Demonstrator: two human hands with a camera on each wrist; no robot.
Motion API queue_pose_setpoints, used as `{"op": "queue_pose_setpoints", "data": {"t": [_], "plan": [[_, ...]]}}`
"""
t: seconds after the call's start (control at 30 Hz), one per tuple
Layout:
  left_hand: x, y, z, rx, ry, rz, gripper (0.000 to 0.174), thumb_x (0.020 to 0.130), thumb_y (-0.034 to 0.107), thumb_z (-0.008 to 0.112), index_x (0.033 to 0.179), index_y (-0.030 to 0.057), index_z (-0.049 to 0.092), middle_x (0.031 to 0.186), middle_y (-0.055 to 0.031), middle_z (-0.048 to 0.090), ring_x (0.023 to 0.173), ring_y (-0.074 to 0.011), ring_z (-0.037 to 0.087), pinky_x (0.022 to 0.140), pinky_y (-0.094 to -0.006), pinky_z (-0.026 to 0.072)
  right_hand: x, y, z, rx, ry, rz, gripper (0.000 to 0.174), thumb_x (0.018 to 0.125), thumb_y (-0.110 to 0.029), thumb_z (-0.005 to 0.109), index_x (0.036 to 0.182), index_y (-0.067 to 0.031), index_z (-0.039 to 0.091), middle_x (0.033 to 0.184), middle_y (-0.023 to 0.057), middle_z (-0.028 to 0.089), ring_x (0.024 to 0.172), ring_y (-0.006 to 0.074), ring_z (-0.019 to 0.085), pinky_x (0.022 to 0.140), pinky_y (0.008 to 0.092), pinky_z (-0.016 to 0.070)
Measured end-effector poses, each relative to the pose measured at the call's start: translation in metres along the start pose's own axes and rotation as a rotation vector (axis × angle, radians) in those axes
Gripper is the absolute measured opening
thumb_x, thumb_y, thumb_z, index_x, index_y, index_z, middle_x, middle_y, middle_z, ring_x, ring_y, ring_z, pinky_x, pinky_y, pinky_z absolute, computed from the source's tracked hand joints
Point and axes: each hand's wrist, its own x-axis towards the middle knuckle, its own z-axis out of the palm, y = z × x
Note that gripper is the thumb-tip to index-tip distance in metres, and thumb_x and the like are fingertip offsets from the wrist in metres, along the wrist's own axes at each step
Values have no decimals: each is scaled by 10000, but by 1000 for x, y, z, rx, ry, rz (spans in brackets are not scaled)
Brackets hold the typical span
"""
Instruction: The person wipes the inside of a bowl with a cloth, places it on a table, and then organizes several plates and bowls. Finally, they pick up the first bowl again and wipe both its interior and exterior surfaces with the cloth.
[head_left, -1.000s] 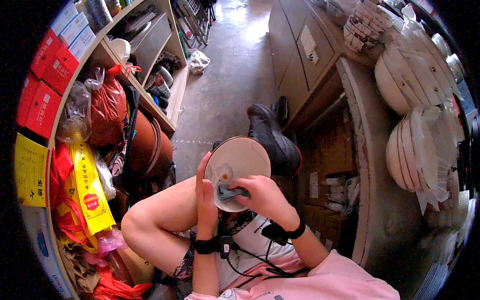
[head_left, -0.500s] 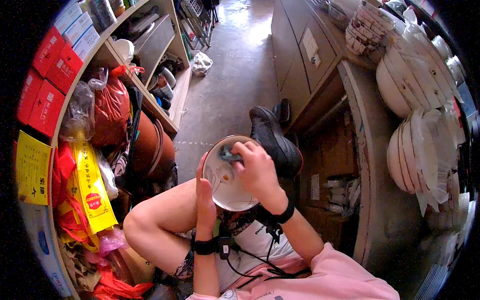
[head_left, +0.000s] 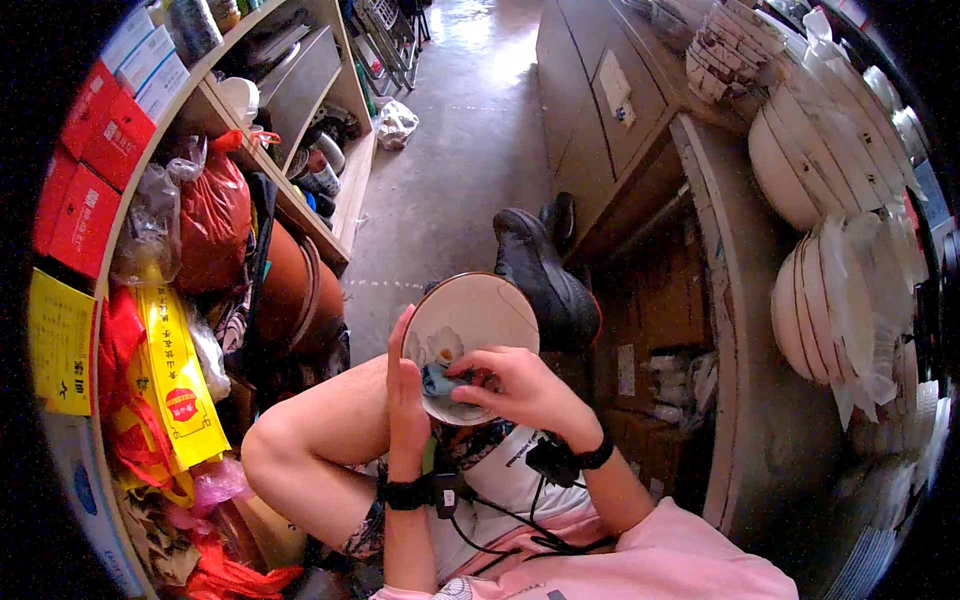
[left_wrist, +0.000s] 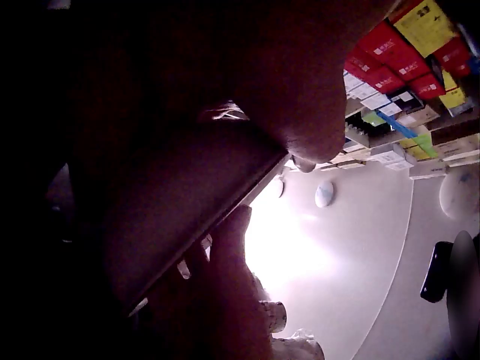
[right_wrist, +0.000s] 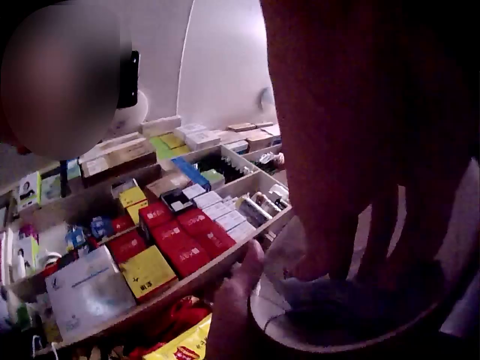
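Observation:
A white bowl [head_left: 495, 310] with a thin dark rim is held tilted above the lap. The left hand [head_left: 406, 400] grips its left side, thumb at the rim and fingers behind. Inside the bowl, the right hand [head_left: 520, 388] pinches a blue-grey cloth [head_left: 438, 380] against the lower left wall. An orange-brown spot shows at the bowl's centre, just above the cloth. The right wrist view shows the right hand's fingers [right_wrist: 341, 240] reaching down into the bowl [right_wrist: 360, 346]. In the dark left wrist view, the left hand [left_wrist: 300, 90] lies along the bowl's edge.
Shelves on the left hold red boxes [head_left: 90, 215], a yellow bag [head_left: 175, 380] and a red bag [head_left: 215, 205]. Stacked bowls [head_left: 800, 310] stand on the right-hand counter [head_left: 740, 400]. A black shoe [head_left: 545, 280] is just beyond the bowl, on the floor.
The right hand and cloth went up to the bowl's upper part, then came back down to its lower left. The bowl's tilt shifted slightly while the left hand kept its hold.

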Motion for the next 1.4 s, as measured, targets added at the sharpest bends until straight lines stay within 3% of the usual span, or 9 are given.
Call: {"op": "queue_pose_setpoints", "data": {"t": [0.1,0.53,0.77,0.87,1.0,1.13,1.2,1.33,1.4], "plan": [[-2,18,28,90,7,175,680,1046,579,442,1536,112,377,1495,-110,469,1339,-265,470,1150,-386,368,1,-4,-9,211,29,74,357,849,-157,818,1132,5,672,1039,158,703,805,247,707,753,351,564],[7,-7,-10,209,20,169,617,1073,525,421,1537,119,385,1501,-93,471,1337,-249,466,1160,-369,343,-3,5,2,-92,-93,7,468,785,-238,851,1137,-17,634,1144,190,657,1066,368,653,937,416,526],[10,-9,-15,242,-31,155,749,1061,603,342,1555,40,356,1581,-133,389,1457,-268,366,1213,-398,251,-4,5,6,-44,-11,26,399,875,-172,754,1183,21,588,1109,162,675,1052,297,668,938,372,527],[12,-6,-9,203,-51,195,753,1059,609,342,1560,46,347,1580,-134,387,1458,-269,365,1212,-400,257,-2,15,3,353,131,206,420,936,-242,681,1234,27,558,1139,195,681,1065,277,670,959,386,515],[11,-1,-5,241,-48,232,740,1065,597,335,1564,51,337,1581,-135,383,1460,-269,363,1213,-405,258,-3,15,-9,1134,127,248,346,1022,-149,543,1350,-60,476,1267,68,603,1080,148,619,932,309,519],[7,5,6,59,-38,194,674,1062,560,409,1566,120,336,1560,-100,417,1416,-270,410,1204,-408,292,-7,-6,-16,1069,71,285,332,1065,-189,471,1377,-80,432,1247,33,570,1137,113,581,941,254,493],[10,2,-4,236,-73,237,720,1074,578,327,1565,51,338,1577,-136,387,1458,-270,366,1211,-406,265,-10,7,-14,1295,-104,210,334,1084,-189,468,1397,-85,415,1283,45,558,1159,133,577,953,261,495],[12,-4,-8,202,-71,227,721,1073,578,331,1565,51,337,1575,-138,389,1456,-272,371,1209,-405,268,-9,4,-6,1308,-64,161,365,1087,-172,498,1422,-84,383,1258,88,618,1125,192,643,948,304,529],[13,-11,-15,198,-64,198,720,1072,577,334,1564,52,339,1574,-141,389,1454,-274,375,1209,-404,270,-5,11,0,818,127,50,359,1070,-101,518,1401,-90,379,1248,94,629,1079,230,673,902,313,531]]}}
